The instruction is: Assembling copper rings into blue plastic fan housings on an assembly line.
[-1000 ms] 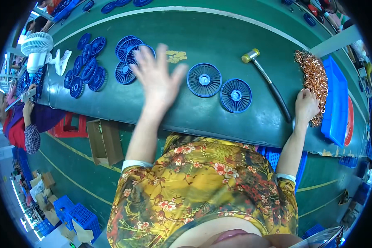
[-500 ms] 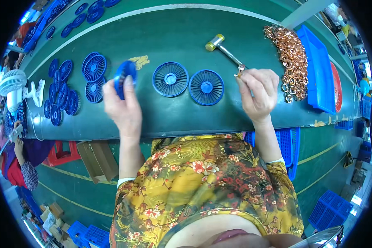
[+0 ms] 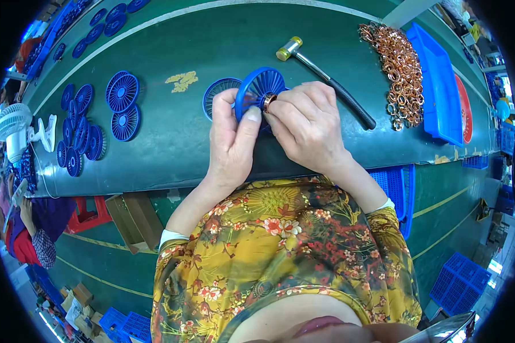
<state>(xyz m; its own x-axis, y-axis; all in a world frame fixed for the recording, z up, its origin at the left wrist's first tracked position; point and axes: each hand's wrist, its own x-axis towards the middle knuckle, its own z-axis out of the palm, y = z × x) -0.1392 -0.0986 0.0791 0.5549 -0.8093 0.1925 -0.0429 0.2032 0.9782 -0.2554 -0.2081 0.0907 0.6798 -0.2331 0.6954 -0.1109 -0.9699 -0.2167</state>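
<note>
My left hand [image 3: 233,134] grips a round blue slotted plastic disc [image 3: 261,86] by its rim, tilted up on edge above the table. Between the fingertips of my right hand [image 3: 309,123] is a copper-coloured ring [image 3: 268,102], held against the middle of that disc. Behind it another blue disc [image 3: 216,94] lies flat on the table, partly covered by my left hand. To the right of my hands rests a mallet [image 3: 326,77] with yellow faces and a black handle. Farther right is a heap of copper-coloured rings [image 3: 399,68].
Several blue discs [image 3: 80,131] are piled on the green table's left side, beside a white clip-on fan [image 3: 16,128]. A blue tray [image 3: 438,86] and a red tray [image 3: 463,108] stand past the ring heap. At the left edge a person [image 3: 26,223] sits by the table.
My left hand has carried the blue disc rightward to the middle. My right hand has moved left with the copper ring to meet it, uncovering the mallet's handle.
</note>
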